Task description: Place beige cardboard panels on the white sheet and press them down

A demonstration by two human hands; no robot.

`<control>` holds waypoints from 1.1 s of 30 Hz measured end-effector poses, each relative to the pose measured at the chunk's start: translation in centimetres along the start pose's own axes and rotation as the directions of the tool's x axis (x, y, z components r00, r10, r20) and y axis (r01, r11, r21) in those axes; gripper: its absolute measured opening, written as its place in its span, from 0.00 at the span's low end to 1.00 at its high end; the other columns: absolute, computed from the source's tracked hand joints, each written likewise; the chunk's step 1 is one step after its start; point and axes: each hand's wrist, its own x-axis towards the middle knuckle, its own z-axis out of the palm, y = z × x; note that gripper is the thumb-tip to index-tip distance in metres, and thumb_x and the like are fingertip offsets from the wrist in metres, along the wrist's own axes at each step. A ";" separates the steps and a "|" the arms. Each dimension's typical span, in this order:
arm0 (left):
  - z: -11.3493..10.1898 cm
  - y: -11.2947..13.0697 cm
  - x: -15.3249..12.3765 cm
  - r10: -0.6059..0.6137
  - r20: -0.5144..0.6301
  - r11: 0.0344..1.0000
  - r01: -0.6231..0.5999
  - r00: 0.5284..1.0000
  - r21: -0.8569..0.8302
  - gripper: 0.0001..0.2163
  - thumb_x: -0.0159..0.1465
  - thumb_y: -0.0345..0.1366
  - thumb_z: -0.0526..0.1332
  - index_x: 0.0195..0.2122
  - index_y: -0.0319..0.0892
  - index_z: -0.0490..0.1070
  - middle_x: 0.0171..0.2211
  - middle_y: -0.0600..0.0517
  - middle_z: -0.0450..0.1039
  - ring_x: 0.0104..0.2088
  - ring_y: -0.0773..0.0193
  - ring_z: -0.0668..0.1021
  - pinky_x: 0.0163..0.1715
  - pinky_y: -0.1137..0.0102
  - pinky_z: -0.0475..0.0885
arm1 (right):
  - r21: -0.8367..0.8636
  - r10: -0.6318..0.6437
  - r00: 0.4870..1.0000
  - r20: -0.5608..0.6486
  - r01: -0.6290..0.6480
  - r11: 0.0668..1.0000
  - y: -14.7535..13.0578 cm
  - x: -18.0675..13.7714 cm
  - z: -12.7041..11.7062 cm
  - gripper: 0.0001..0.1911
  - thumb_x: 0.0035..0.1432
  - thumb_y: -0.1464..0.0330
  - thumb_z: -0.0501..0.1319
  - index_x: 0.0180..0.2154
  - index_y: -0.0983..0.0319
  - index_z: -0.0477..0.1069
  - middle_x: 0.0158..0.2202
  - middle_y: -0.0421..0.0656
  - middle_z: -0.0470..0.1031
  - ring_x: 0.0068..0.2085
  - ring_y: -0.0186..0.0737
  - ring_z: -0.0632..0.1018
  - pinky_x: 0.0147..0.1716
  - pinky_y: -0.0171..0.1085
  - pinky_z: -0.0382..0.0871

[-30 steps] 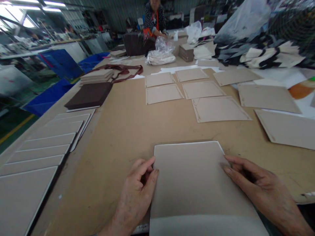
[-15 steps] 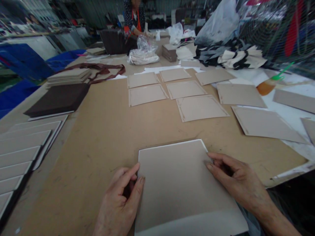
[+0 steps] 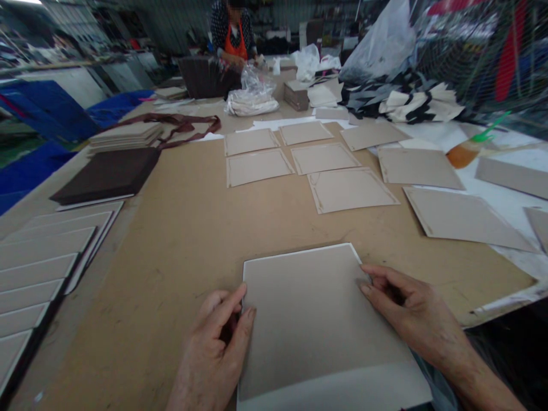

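Note:
A beige sheet with a thin white border lies in front of me at the near edge of the table, its near part curving in a lighter band. My left hand pinches its left edge between thumb and fingers. On the opposite side, my right hand grips the right edge near the far corner, thumb on top. Both hands are closed on the sheet. Beyond it, several beige panels with glue-like marks along their edges lie spread on the brown board.
At left, overlapping white-edged panels lie near a dark brown stack. A bottle of amber liquid with a green nozzle lies at right. Fabric scraps, plastic bags and a fan are farther back. A person in an orange apron works behind.
My hands keep nearly the same hold on the sheet. The view has shifted slightly, and the person at the back has moved a little, showing more of the apron.

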 end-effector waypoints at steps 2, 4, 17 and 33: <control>0.0 -0.1 -0.1 0.018 0.001 1.000 -0.018 1.000 0.014 0.14 0.67 0.43 0.61 0.50 0.45 0.77 0.34 0.53 0.71 0.34 0.65 0.77 0.33 0.71 0.74 | -0.014 -0.006 1.000 0.006 0.006 1.000 0.1 0.0 0.0 0.21 0.57 0.55 0.62 0.45 0.62 0.79 0.24 0.38 0.70 0.24 0.37 0.73 0.25 0.36 0.69; 0.1 -0.1 -0.2 0.035 -0.002 0.999 -0.034 0.999 0.033 0.14 0.67 0.43 0.60 0.50 0.44 0.76 0.34 0.53 0.71 0.34 0.65 0.77 0.33 0.71 0.74 | -0.034 -0.029 0.999 0.019 0.029 0.999 0.1 0.0 -0.1 0.21 0.58 0.55 0.61 0.45 0.63 0.79 0.24 0.38 0.70 0.24 0.38 0.73 0.24 0.36 0.69; 0.6 1.8 0.2 0.463 0.424 0.676 -0.620 0.778 0.399 0.21 0.66 0.24 0.48 0.56 0.40 0.72 0.59 0.43 0.70 0.59 0.53 0.71 0.57 0.56 0.71 | -0.452 -0.620 0.666 0.414 0.742 0.495 -2.8 -0.4 2.0 0.23 0.66 0.78 0.49 0.57 0.64 0.73 0.58 0.50 0.71 0.58 0.55 0.70 0.55 0.54 0.69; -0.3 -0.6 -4.9 0.450 0.432 0.628 -0.621 0.782 0.469 0.56 0.60 0.67 0.55 0.71 0.32 0.25 0.70 0.29 0.46 0.67 0.36 0.59 0.63 0.52 0.61 | -0.398 -0.433 0.881 0.189 0.472 0.787 1.9 4.9 -1.8 0.25 0.68 0.58 0.55 0.57 0.67 0.69 0.52 0.55 0.75 0.52 0.54 0.75 0.53 0.52 0.69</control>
